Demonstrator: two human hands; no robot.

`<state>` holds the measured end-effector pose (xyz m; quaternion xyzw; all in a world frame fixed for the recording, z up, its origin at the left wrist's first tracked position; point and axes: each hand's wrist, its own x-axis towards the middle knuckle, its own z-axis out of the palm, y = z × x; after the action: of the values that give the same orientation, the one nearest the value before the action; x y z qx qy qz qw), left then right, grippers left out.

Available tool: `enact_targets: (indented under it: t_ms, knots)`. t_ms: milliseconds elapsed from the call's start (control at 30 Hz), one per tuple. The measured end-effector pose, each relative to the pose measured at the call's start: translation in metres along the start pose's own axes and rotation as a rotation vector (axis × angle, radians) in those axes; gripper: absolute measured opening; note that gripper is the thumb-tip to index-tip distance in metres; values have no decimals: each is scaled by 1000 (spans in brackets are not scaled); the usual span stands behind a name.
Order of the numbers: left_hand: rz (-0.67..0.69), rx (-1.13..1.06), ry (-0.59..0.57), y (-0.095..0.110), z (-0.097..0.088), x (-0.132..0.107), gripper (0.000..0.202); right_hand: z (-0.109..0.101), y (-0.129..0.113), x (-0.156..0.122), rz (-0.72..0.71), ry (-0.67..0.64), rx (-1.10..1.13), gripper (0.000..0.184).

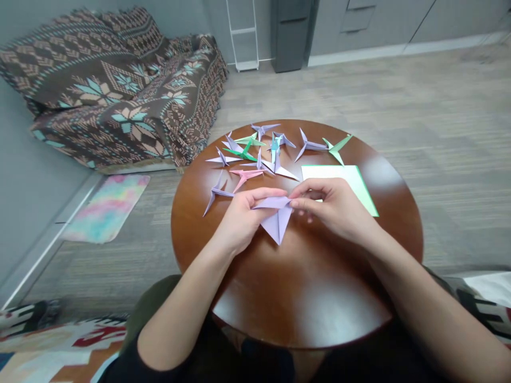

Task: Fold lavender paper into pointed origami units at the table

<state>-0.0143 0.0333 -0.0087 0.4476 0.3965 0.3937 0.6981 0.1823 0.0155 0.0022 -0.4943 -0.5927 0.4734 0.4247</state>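
A partly folded sheet of purple origami paper (277,225) is held between my two hands above the round table. My left hand (245,217) pinches its left side, thumb and fingers closed on the folded flap. On the right, the thumb and index finger of my right hand (325,202) grip the paper's upper right corner. One point of the paper hangs down toward me. Behind my hands lie several folded paper cranes, among them a pink one (246,175), a dark green one (244,151) and a purple one (217,193) near my left hand.
A stack of square paper (357,183) with green edges lies partly under my right hand. The brown round table (303,298) has a glossy top. Beyond it stand a sofa with a patterned cover (131,96), a white rack (244,40) and a pastel mat (107,207).
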Motion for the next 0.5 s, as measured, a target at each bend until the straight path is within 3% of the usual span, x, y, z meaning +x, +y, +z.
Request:
enact_targets:
  t_ms: [300, 500]
  knots:
    - [-60, 28, -2, 2, 0, 0, 26, 3, -3, -1, 23, 7, -17, 30]
    - [-52, 52, -6, 1, -1, 0, 25, 4, -5, -3, 23, -3, -44, 20]
